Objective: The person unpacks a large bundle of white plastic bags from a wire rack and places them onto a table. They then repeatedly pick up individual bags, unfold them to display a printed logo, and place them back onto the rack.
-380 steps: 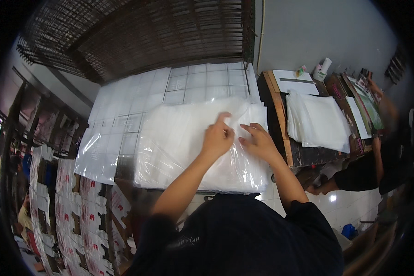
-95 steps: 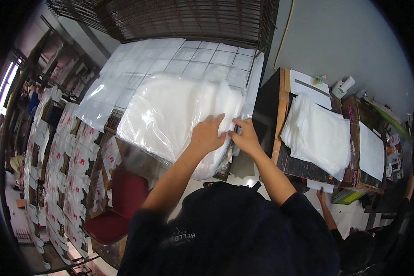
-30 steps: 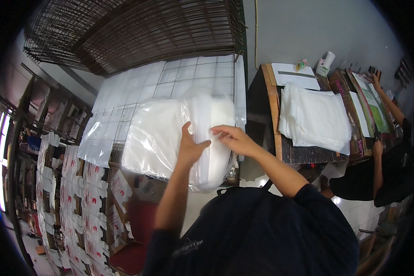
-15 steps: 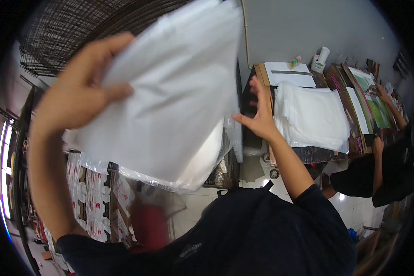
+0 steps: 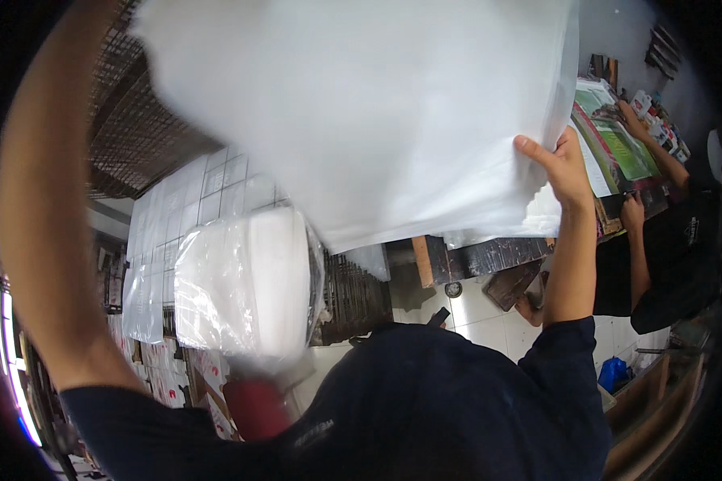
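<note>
We find the right hand [image 5: 567, 172] newly pinching the white sheets [image 5: 377, 112] at their right edge, supporting that side (left hand out of view, grip unverifiable).

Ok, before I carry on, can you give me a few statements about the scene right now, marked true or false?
1. The right hand grips the large white sheets near their right edge. True.
2. The left hand shows in the middle of the picture. False: only the left forearm shows; its hand is out of view.
3. The clear plastic bag is empty. False: a white stack shows in it.
4. A co-worker is at the right, by a green printed sheet. True.
5. The large white sheets lie flat on the floor. False: they are held up.
</note>
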Available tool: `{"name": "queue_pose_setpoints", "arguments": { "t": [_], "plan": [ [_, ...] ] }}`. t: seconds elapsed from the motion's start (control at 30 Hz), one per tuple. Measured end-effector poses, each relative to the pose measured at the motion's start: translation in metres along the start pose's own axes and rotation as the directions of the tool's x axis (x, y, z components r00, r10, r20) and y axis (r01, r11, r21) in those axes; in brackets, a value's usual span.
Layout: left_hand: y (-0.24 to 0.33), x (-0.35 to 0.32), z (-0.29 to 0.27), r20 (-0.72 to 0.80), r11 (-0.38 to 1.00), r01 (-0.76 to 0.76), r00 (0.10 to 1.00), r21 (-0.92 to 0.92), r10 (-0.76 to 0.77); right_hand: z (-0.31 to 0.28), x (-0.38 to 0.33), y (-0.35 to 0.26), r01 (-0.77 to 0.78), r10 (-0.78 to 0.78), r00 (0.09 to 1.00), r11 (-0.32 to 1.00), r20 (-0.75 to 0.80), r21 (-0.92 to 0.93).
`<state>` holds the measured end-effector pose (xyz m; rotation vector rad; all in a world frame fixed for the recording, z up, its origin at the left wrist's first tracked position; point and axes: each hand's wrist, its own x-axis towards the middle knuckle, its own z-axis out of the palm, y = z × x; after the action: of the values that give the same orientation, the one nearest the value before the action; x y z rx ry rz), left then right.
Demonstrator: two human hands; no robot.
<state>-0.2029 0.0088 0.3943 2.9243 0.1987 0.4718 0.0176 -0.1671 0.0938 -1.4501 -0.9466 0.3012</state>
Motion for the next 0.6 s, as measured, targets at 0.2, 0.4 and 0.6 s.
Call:
{"name": "queue_pose_setpoints", "arguments": {
  "t": [0.2,0.4,0.6],
  "plan": [
    [-0.046,0.12,0.123,-0.052,0.967,-0.177,0.984,-0.182,0.17,-0.096,0.021,0.075,-0.008,-0.165,0.911,0.909,-0.378,-0.416],
    [-0.134,0.129,0.304,-0.074,0.741,-0.564,0.776,0.365,0.627,-0.125,-0.032,0.205,0.175,-0.485,0.866,0.522,-0.122,-0.835],
    [-0.208,0.031,0.528,0.22,0.874,-0.295,0.95,0.386,0.224,-0.075,-0.11,0.329,-0.073,0.142,0.99,0.358,-0.023,-0.931]
  ]
}}
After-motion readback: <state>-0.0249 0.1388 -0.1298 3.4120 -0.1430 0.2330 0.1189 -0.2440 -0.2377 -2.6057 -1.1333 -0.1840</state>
